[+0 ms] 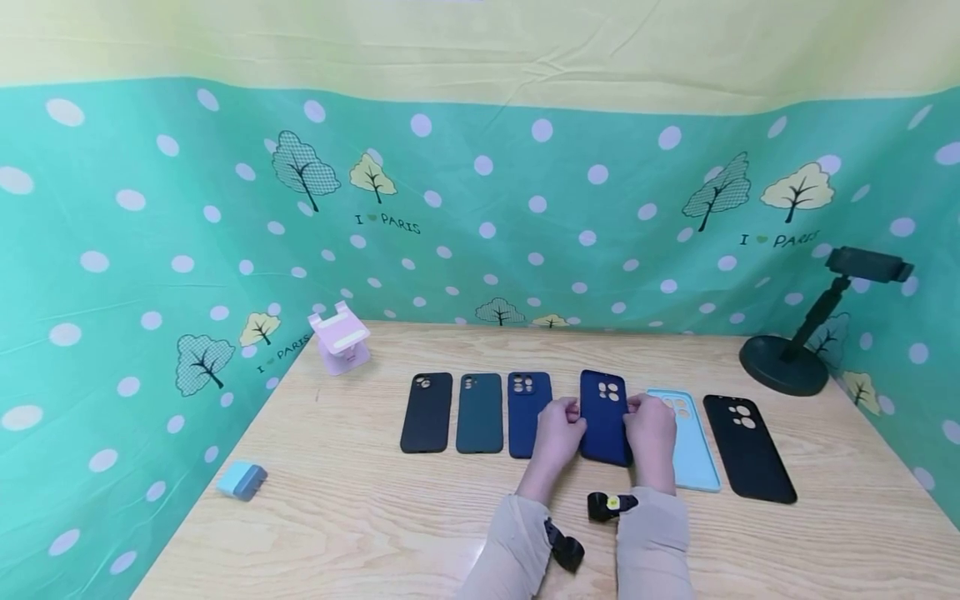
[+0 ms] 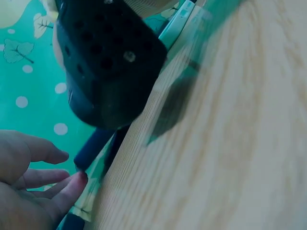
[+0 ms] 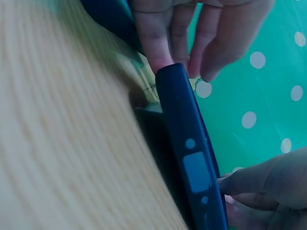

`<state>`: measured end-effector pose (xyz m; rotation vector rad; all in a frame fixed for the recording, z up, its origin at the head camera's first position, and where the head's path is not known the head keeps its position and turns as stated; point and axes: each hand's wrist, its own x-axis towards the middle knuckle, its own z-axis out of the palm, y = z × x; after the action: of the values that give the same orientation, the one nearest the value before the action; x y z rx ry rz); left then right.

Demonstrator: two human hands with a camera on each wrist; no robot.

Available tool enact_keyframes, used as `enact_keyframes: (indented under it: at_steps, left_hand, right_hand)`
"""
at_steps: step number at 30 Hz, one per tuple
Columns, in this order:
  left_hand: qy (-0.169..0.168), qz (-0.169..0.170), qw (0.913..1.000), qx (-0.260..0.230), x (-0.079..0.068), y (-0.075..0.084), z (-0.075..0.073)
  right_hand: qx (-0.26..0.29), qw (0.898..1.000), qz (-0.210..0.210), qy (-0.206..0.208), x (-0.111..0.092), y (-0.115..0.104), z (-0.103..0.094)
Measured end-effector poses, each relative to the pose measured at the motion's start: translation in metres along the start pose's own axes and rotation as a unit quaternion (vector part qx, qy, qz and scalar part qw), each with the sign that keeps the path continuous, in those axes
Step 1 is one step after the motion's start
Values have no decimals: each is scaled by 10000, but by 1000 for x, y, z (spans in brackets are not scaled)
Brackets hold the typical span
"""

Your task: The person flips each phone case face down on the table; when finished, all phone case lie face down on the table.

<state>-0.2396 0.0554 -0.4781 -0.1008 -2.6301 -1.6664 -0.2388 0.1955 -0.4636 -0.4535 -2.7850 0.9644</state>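
Between my two hands a dark blue phone case (image 1: 603,425) stands slightly raised, its camera cutouts at the upper right. My left hand (image 1: 558,432) pinches its left edge. On the opposite edge, my right hand (image 1: 651,432) grips with fingertips and thumb. In the right wrist view the case's end with port openings (image 3: 189,129) faces the camera, tilted over the wood. The left wrist view shows only a strip of it (image 2: 93,147) at the fingertips. Another blue case (image 1: 523,417) lies just left, partly behind my left hand; a light blue case (image 1: 693,454) lies partly behind my right.
A black case (image 1: 426,412) and a dark teal case (image 1: 480,414) lie further left. At right lies another black case (image 1: 750,450). A pink stand (image 1: 343,342), a blue block-like object (image 1: 242,481) and a black phone holder (image 1: 786,367) stand around the table's sides.
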Motion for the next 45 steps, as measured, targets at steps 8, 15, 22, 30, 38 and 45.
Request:
enact_keyframes:
  at_steps: [8, 15, 22, 30, 38, 45]
  left_hand:
    - [47, -27, 9997, -241, 1, -3, -6]
    - [373, 94, 9991, -194, 4, -9, -9]
    - [395, 127, 9979, -504, 8, -13, -13]
    - [419, 223, 9938, -1009, 8, -13, -15]
    - [654, 289, 9927, -971, 9, -14, -17]
    - [923, 365, 9905, -955, 9, -15, -18]
  right_hand:
    - [533, 9983, -70, -231, 0, 2, 1]
    - [601, 9971, -83, -458, 1, -3, 5]
    - [697, 9958, -89, -581, 3, -3, 10]
    - [781, 9948, -289, -587, 2, -6, 12]
    - [922, 9931, -409, -599, 2, -11, 18]
    - [990, 9923, -432, -608, 2, -16, 23]
